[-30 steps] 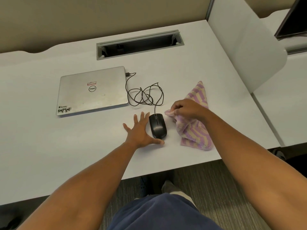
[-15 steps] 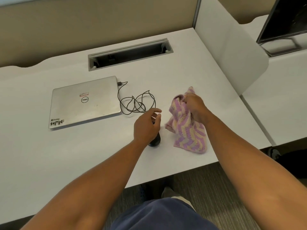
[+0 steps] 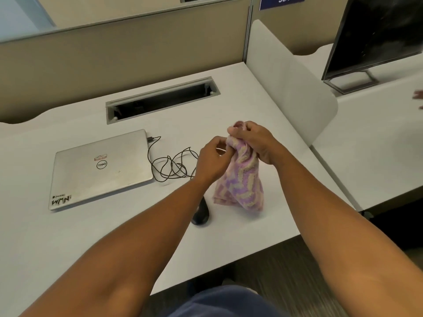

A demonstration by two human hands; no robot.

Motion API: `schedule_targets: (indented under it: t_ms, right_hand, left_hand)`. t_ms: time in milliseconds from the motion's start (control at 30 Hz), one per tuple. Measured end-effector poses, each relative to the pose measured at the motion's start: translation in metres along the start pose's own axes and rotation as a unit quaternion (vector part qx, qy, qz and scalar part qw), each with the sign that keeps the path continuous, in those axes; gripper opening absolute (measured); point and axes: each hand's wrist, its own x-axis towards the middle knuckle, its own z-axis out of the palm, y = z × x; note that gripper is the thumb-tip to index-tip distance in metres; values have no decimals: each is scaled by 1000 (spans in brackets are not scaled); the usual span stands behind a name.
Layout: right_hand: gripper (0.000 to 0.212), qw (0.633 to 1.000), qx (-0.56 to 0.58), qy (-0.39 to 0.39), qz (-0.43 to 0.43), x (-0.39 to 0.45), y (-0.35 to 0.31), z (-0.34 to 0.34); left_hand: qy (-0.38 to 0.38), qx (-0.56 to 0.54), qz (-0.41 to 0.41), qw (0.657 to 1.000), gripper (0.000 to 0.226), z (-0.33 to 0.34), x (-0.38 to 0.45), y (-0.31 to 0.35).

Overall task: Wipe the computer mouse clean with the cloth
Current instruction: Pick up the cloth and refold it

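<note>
2 hands grip the cloth [image 3: 240,179]; we bunch it in our right hand [image 3: 256,143], freeing our left hand [image 3: 211,160] for the mouse [image 3: 201,212]

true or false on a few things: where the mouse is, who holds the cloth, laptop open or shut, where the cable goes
1. The mouse lies on the desk, not in a hand. True.
2. Only the left hand holds the cloth. False: the right hand grips its top too.
3. The laptop is open. False: its lid is shut.
4. A cable plugs into the laptop's edge. True.
5. The cloth is spread flat. False: it hangs bunched from the hands.
</note>
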Motion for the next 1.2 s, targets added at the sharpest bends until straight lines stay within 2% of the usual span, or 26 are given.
schedule_targets:
  t_ms: [167, 300, 500, 600, 733, 867, 1000, 1100, 1200]
  right_hand:
    - [31, 996, 11, 58, -69, 7, -29, -12]
    - [11, 990, 7, 94, -104, 13, -49, -20]
    - [17, 977, -70, 151, -130, 13, -49, -16]
    - [19, 968, -116, 179, -130, 12, -45, -12]
    - [23, 942, -195, 231, -145, 7, -44, -11]
    - [20, 966, -145, 184, -108, 3, -42, -8]
    - [22, 980, -89, 159, -79, -1, -41, -6]
    - [30, 983, -87, 143, -75, -6, -38, -8]
    - [19, 975, -121, 165, -88, -4, -31, -13]
  left_hand:
    - [25, -98, -42, 994, 39, -4, 16, 17]
    - [-18, -142, -39, 989, 40, -5, 20, 16]
    - [-4, -98, 2, 995, 30, -1, 28, 23]
    - [-8, -102, -22, 995, 15, 1, 37, 26]
    - [2, -148, -68, 987, 19, 2, 42, 26]
    - [-12, -180, -67, 981, 19, 5, 40, 32]
    - [-27, -159, -44, 986, 23, 9, 37, 36]
    - [-89, -162, -36, 982, 29, 8, 34, 37]
    - [-137, -202, -56, 968, 29, 4, 31, 37]
